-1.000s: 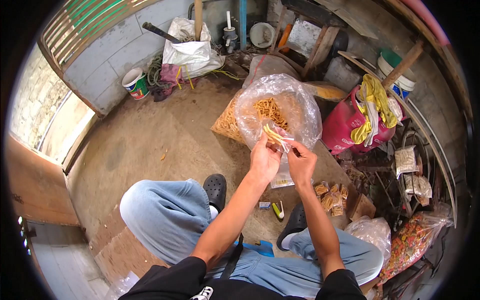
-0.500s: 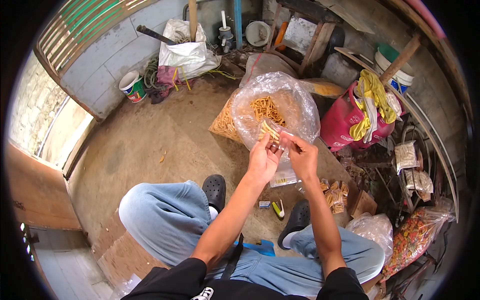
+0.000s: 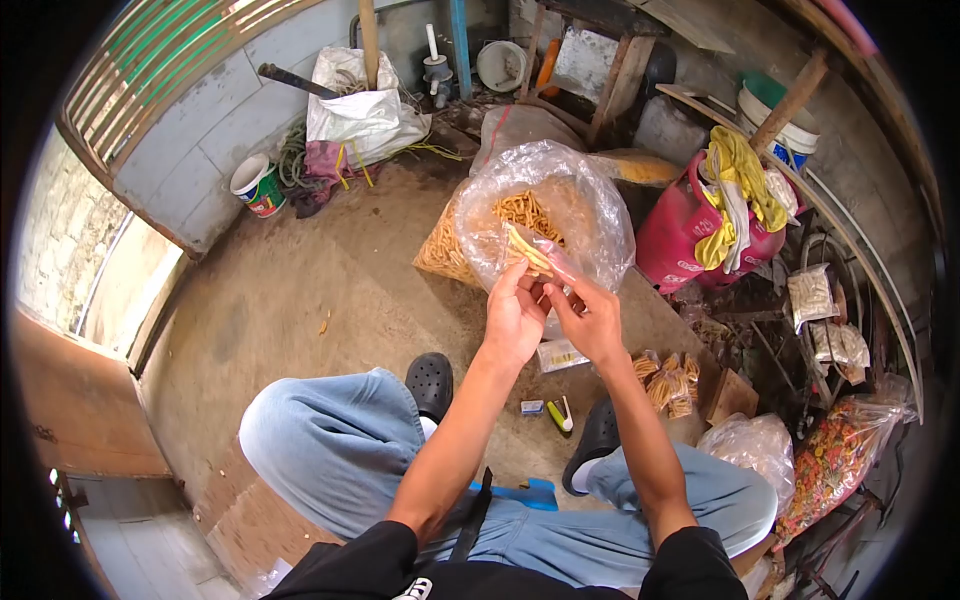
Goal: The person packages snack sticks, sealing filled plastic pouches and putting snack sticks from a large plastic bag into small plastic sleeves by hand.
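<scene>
A small clear plastic bag (image 3: 527,250) of pale yellow snack sticks is between my two hands, its open side to the right. My left hand (image 3: 515,318) grips it from below and the left. Thumb and fingers of my right hand (image 3: 590,318) are closed on its right side. Just beyond lies a large open clear bag (image 3: 605,220) with brown snack sticks (image 3: 527,210) inside. Under my hands a packet of clear plastic bags (image 3: 562,355) lies on the floor. Closer to my feet are a green stapler (image 3: 560,414) and a small blue-and-white box (image 3: 532,407).
Several filled snack packets (image 3: 670,385) lie right of my right forearm, beside a wooden block (image 3: 732,401). A pink drum (image 3: 672,240) with yellow cloth stands right. A bag of colourful snacks (image 3: 835,470) leans lower right. Back left are a paint bucket (image 3: 262,188) and white sack (image 3: 365,130).
My right hand has come down and inward, closer to my left hand. The small bag has tilted, with its sticks now slanting from upper left to lower right. The view has shifted slightly.
</scene>
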Available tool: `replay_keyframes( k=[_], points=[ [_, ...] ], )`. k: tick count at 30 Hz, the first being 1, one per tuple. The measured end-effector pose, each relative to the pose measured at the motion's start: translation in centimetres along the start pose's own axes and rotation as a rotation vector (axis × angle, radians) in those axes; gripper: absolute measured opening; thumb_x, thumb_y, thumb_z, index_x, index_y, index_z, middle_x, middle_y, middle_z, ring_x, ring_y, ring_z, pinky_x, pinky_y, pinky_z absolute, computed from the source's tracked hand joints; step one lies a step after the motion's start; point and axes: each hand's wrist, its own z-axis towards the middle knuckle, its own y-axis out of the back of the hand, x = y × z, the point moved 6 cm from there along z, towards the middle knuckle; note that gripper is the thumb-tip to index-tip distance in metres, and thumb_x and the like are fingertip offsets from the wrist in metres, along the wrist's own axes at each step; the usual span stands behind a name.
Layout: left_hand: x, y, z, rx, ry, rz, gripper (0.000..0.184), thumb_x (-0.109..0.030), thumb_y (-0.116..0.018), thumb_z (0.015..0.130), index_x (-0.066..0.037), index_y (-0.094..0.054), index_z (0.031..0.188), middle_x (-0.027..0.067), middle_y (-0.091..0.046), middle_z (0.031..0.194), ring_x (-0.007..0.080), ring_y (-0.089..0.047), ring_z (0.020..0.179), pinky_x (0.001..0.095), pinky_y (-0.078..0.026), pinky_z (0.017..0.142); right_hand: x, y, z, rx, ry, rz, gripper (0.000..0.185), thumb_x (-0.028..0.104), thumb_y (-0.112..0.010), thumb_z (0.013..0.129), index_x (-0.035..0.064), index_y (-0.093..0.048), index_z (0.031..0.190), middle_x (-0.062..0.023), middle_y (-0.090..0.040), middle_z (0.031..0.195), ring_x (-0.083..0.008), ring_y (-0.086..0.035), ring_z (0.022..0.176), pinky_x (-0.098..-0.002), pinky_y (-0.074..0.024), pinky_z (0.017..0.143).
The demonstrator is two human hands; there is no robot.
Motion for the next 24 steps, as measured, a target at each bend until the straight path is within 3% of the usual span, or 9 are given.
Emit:
replay_keyframes(
  k=[2, 7, 8, 10, 12, 16, 22, 24],
  points=[
    [-0.1, -0.2, -0.1, 0.036, -0.022, 0.03, 0.02, -0.025, -0.054, 0.092, -0.01, -0.059, 0.105, 0.0028, -0.064, 0.099, 0.0156, -0.058, 0.09, 0.0325, -0.048, 0.085, -0.1, 0.0, 0.1, -0.013, -0.023, 0.018, 0.036, 0.002, -0.067, 0.082, 0.0109, -0.065, 0.117, -0.0048, -0.07, 0.087, -0.0034, -0.048, 0.055, -0.0206, -0.0397, 0.048],
    [-1.0, -1.4, -0.7, 0.072, 0.061, 0.129, 0.028, -0.033, -0.055, 0.091, -0.012, -0.058, 0.109, 0.0002, -0.065, 0.102, 0.0155, -0.059, 0.094, 0.0332, -0.046, 0.085, -0.6, 0.6, 0.2, -0.049, -0.089, 0.082, 0.034, 0.003, -0.065, 0.085, 0.0127, -0.066, 0.117, -0.0031, -0.068, 0.08, -0.0012, -0.045, 0.056, -0.0199, -0.0387, 0.048],
    [-1.2, -1.7, -0.9, 0.061, 0.106, 0.17, 0.032, -0.038, -0.055, 0.09, -0.013, -0.059, 0.109, -0.0002, -0.065, 0.102, 0.0151, -0.06, 0.094, 0.0327, -0.048, 0.082, 0.0, 0.8, 0.4, -0.034, -0.093, 0.09, 0.031, 0.002, -0.064, 0.085, 0.0108, -0.066, 0.115, -0.0086, -0.069, 0.091, -0.0089, -0.057, 0.071, -0.0239, -0.0457, 0.059],
    [-1.9, -0.5, -0.5, -0.013, 0.108, 0.303, 0.037, -0.044, -0.055, 0.09, -0.013, -0.059, 0.109, 0.0002, -0.065, 0.101, 0.0146, -0.06, 0.096, 0.0322, -0.049, 0.08, 0.5, 1.0, 0.4, -0.022, -0.116, 0.095, 0.029, 0.001, -0.063, 0.085, 0.0088, -0.067, 0.112, -0.014, -0.069, 0.101, -0.0167, -0.068, 0.086, -0.0279, -0.0526, 0.071],
    [-2.7, 0.3, -0.4, -0.061, 0.079, 0.475, 0.043, -0.051, -0.057, 0.088, -0.014, -0.059, 0.109, 0.0011, -0.066, 0.098, 0.0118, -0.062, 0.092, 0.0279, -0.054, 0.071, 0.3, 1.2, 0.3, -0.037, -0.155, 0.098, 0.025, 0.003, -0.064, 0.085, 0.0082, -0.068, 0.109, -0.0131, -0.069, 0.099, -0.0151, -0.067, 0.08, -0.0268, -0.0517, 0.068],
    [-3.5, 0.3, -0.5, -0.079, 0.045, 0.549, 0.029, -0.037, -0.061, 0.089, -0.013, -0.059, 0.106, 0.0026, -0.066, 0.095, 0.0111, -0.065, 0.083, 0.0237, -0.055, 0.061, -0.3, 1.4, 0.0, 0.004, -0.201, 0.076, 0.022, 0.003, -0.065, 0.085, 0.0077, -0.069, 0.106, -0.012, -0.069, 0.093, -0.0137, -0.065, 0.073, -0.0263, -0.0502, 0.064],
    [-3.6, 0.3, -0.3, -0.006, 0.006, 0.441, 0.019, -0.025, -0.058, 0.091, -0.01, -0.059, 0.102, 0.005, -0.067, 0.096, 0.0125, -0.065, 0.086, 0.027, -0.058, 0.068, -0.2, 1.5, 0.4, -0.044, -0.13, 0.162, 0.019, 0.005, -0.066, 0.085, 0.0052, -0.07, 0.103, -0.0082, -0.07, 0.092, -0.01, -0.06, 0.071, -0.0231, -0.0469, 0.06],
    [-3.6, 0.6, -0.1, 0.006, 0.0, 0.441, 0.017, -0.024, -0.057, 0.092, -0.011, -0.059, 0.102, 0.0051, -0.066, 0.098, 0.0131, -0.065, 0.088, 0.0281, -0.058, 0.069, -1.0, 1.4, 0.2, -0.096, -0.226, 0.262, 0.018, 0.006, -0.066, 0.085, 0.0026, -0.069, 0.102, -0.0061, -0.07, 0.094, -0.0074, -0.057, 0.072, -0.0213, -0.0461, 0.062]
  ],
)
